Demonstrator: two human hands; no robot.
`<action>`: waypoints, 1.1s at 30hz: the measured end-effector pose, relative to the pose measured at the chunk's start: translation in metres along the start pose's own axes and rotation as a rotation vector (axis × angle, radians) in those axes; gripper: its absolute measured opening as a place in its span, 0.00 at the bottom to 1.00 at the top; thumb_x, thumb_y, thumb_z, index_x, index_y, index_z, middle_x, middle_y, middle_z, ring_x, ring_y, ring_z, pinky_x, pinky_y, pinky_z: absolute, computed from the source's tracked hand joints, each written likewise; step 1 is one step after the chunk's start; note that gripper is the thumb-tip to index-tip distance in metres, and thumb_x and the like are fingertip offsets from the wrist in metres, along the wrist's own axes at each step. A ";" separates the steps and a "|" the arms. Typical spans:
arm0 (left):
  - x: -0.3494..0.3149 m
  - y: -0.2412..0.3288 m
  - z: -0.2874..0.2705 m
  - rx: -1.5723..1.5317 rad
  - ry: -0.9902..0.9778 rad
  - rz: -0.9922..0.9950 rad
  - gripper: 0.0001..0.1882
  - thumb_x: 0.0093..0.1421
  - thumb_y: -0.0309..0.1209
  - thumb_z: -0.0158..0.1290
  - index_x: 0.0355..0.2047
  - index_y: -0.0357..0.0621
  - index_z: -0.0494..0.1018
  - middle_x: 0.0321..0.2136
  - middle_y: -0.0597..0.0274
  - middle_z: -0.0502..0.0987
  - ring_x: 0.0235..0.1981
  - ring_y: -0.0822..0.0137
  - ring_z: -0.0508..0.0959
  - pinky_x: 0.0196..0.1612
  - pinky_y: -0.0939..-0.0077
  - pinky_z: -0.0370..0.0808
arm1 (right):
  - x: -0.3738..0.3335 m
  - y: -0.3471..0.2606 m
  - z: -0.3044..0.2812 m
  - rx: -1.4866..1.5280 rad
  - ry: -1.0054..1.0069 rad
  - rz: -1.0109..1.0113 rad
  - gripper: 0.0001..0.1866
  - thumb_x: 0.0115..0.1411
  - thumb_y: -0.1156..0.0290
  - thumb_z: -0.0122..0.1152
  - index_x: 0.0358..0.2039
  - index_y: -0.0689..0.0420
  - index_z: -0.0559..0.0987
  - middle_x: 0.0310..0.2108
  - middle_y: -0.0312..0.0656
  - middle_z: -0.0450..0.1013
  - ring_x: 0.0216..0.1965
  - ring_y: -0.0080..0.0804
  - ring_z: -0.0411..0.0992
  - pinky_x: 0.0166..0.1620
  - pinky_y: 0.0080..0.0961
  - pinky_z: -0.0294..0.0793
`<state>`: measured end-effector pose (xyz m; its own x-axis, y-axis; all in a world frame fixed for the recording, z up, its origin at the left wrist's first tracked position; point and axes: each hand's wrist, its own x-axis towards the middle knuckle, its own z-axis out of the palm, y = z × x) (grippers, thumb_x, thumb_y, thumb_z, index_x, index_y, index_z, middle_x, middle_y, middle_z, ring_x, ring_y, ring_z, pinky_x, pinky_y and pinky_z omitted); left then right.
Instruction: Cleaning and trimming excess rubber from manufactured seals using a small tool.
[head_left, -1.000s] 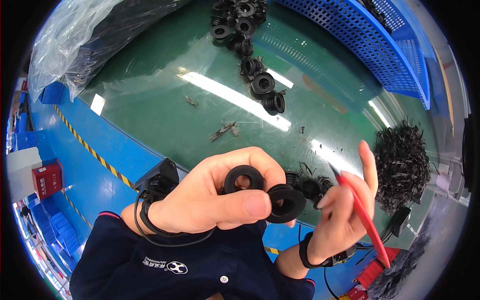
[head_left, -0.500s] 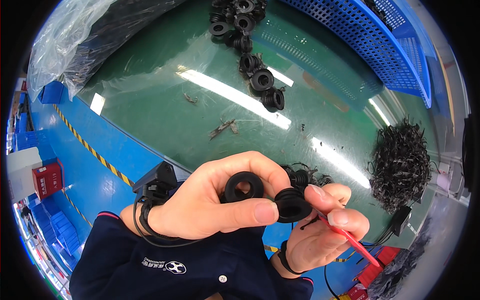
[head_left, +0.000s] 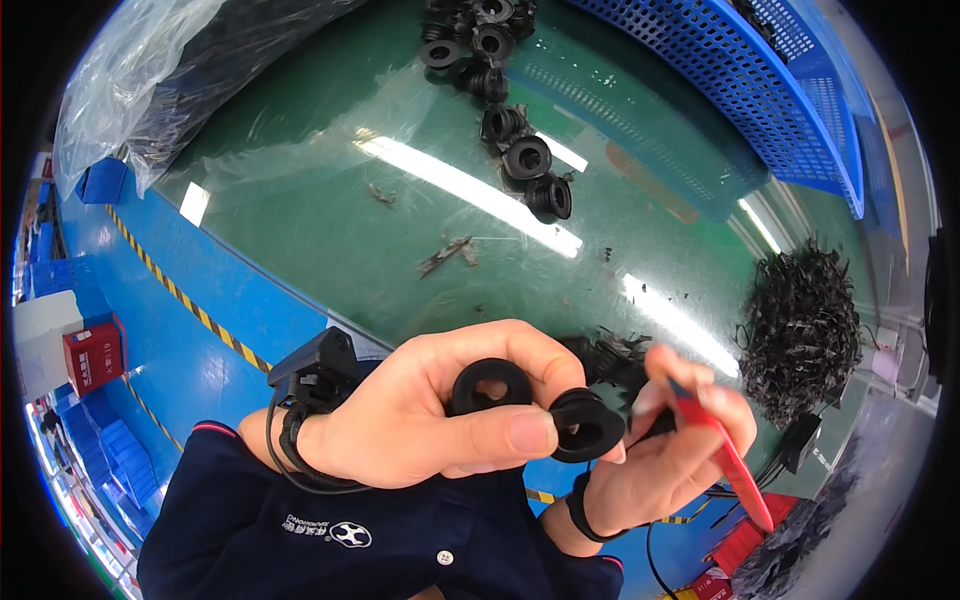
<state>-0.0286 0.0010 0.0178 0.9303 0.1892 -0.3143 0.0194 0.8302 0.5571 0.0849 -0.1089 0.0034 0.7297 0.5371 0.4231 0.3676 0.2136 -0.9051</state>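
My left hand (head_left: 430, 420) is closed around two black ribbed rubber sleeves. One sleeve (head_left: 572, 412) is pinched at the thumb and fingertips, its round opening facing me. The other sleeve (head_left: 464, 386) sits deeper in the curled fingers, its ring end showing. Just to the right, my right hand (head_left: 650, 480) is closed on a slim red-handled tool (head_left: 738, 472), whose dark narrow end points up and left. One right fingertip is close beside the pinched sleeve; contact is unclear. A dark bit shows among the blurred right fingers, too unclear to name.
On the green table (head_left: 330, 230), a row of black rubber sleeves (head_left: 528, 158) runs to the far edge. More black pieces (head_left: 615, 362) lie behind my hands. Black scraps form a heap (head_left: 800, 330) at right. A blue perforated basket (head_left: 740, 90) stands far right, clear plastic sheeting (head_left: 130, 90) far left.
My right hand has moved slightly right with the red-handled tool, whose tip has come away from the pinched sleeve and swung upward. My left hand, still holding both sleeves, has shifted slightly downward.
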 end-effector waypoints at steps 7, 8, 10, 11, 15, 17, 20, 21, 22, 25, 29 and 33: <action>-0.003 -0.001 -0.002 0.095 -0.060 0.053 0.11 0.55 0.31 0.49 0.37 0.40 0.66 0.19 0.73 0.65 0.15 0.85 0.59 0.17 0.90 0.53 | -0.007 -0.004 -0.002 0.176 -0.176 -0.055 0.12 0.58 0.57 0.41 0.35 0.50 0.65 0.34 0.52 0.72 0.22 0.22 0.61 0.23 0.11 0.56; -0.003 0.000 -0.001 0.112 -0.049 0.030 0.11 0.55 0.31 0.49 0.37 0.40 0.66 0.19 0.73 0.65 0.15 0.85 0.59 0.17 0.90 0.53 | -0.006 -0.004 -0.004 0.260 -0.213 -0.029 0.09 0.58 0.63 0.45 0.36 0.54 0.66 0.37 0.54 0.71 0.26 0.25 0.64 0.31 0.15 0.61; -0.002 0.000 0.000 0.105 -0.047 0.026 0.12 0.55 0.31 0.49 0.38 0.40 0.66 0.18 0.73 0.65 0.15 0.85 0.59 0.17 0.90 0.53 | -0.005 -0.005 -0.001 0.257 -0.206 -0.035 0.09 0.58 0.64 0.45 0.36 0.54 0.66 0.37 0.54 0.71 0.25 0.25 0.64 0.31 0.14 0.61; -0.002 0.000 0.000 0.098 -0.045 0.024 0.12 0.55 0.32 0.50 0.38 0.40 0.66 0.18 0.73 0.64 0.15 0.85 0.59 0.17 0.90 0.53 | -0.005 -0.005 0.000 0.256 -0.200 -0.041 0.09 0.58 0.64 0.45 0.35 0.55 0.67 0.36 0.54 0.71 0.25 0.25 0.64 0.31 0.14 0.61; -0.002 -0.001 -0.002 0.100 -0.038 -0.002 0.12 0.55 0.32 0.49 0.38 0.40 0.66 0.17 0.73 0.64 0.15 0.85 0.59 0.17 0.90 0.53 | -0.005 -0.004 0.000 0.217 -0.202 -0.056 0.09 0.58 0.64 0.46 0.35 0.55 0.67 0.36 0.53 0.71 0.24 0.24 0.64 0.30 0.14 0.61; -0.002 -0.002 -0.002 0.056 -0.060 -0.004 0.12 0.56 0.32 0.49 0.38 0.40 0.66 0.16 0.73 0.64 0.15 0.85 0.60 0.17 0.90 0.53 | -0.005 -0.005 0.001 0.203 -0.181 -0.084 0.07 0.57 0.68 0.47 0.35 0.55 0.66 0.36 0.52 0.72 0.24 0.24 0.63 0.30 0.13 0.60; -0.003 0.002 -0.001 0.039 -0.054 -0.075 0.12 0.56 0.32 0.48 0.39 0.39 0.66 0.17 0.72 0.65 0.15 0.84 0.60 0.17 0.90 0.53 | -0.006 -0.006 -0.004 -0.014 -0.204 -0.179 0.05 0.56 0.73 0.49 0.34 0.57 0.68 0.35 0.51 0.72 0.24 0.24 0.63 0.29 0.13 0.60; -0.003 0.002 0.000 0.038 -0.054 -0.075 0.12 0.56 0.32 0.48 0.39 0.39 0.66 0.17 0.72 0.65 0.15 0.84 0.60 0.17 0.90 0.53 | -0.004 -0.006 -0.004 -0.014 -0.204 -0.180 0.05 0.56 0.73 0.49 0.34 0.57 0.68 0.35 0.51 0.72 0.24 0.24 0.63 0.29 0.13 0.60; -0.001 0.000 0.001 0.022 -0.042 -0.043 0.12 0.56 0.32 0.48 0.39 0.39 0.66 0.17 0.72 0.65 0.15 0.84 0.59 0.17 0.90 0.53 | 0.000 -0.008 -0.002 -0.285 -0.126 -0.201 0.05 0.55 0.75 0.49 0.33 0.58 0.69 0.34 0.51 0.72 0.24 0.23 0.63 0.29 0.13 0.60; 0.000 -0.001 -0.002 0.022 -0.041 -0.016 0.12 0.56 0.32 0.48 0.39 0.39 0.65 0.18 0.71 0.66 0.16 0.85 0.59 0.17 0.90 0.53 | 0.004 -0.004 -0.002 -0.300 0.067 -0.068 0.11 0.58 0.64 0.47 0.32 0.59 0.70 0.29 0.52 0.73 0.25 0.25 0.63 0.27 0.15 0.63; -0.003 0.001 -0.003 0.058 -0.068 -0.026 0.12 0.56 0.31 0.48 0.39 0.39 0.66 0.19 0.72 0.67 0.15 0.85 0.59 0.17 0.90 0.54 | 0.000 -0.001 -0.003 -0.093 -0.026 -0.054 0.15 0.60 0.57 0.39 0.34 0.56 0.66 0.32 0.54 0.71 0.21 0.22 0.59 0.25 0.13 0.60; -0.001 0.000 -0.002 0.082 -0.088 0.013 0.11 0.57 0.35 0.47 0.36 0.41 0.65 0.22 0.65 0.70 0.15 0.85 0.59 0.17 0.91 0.54 | -0.002 0.003 -0.004 0.046 -0.027 -0.008 0.15 0.61 0.54 0.35 0.36 0.51 0.63 0.37 0.53 0.70 0.19 0.18 0.55 0.23 0.09 0.55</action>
<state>-0.0298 0.0020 0.0169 0.9592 0.1502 -0.2396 0.0331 0.7819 0.6226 0.0872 -0.1127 -0.0003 0.7106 0.5574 0.4293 0.3455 0.2551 -0.9031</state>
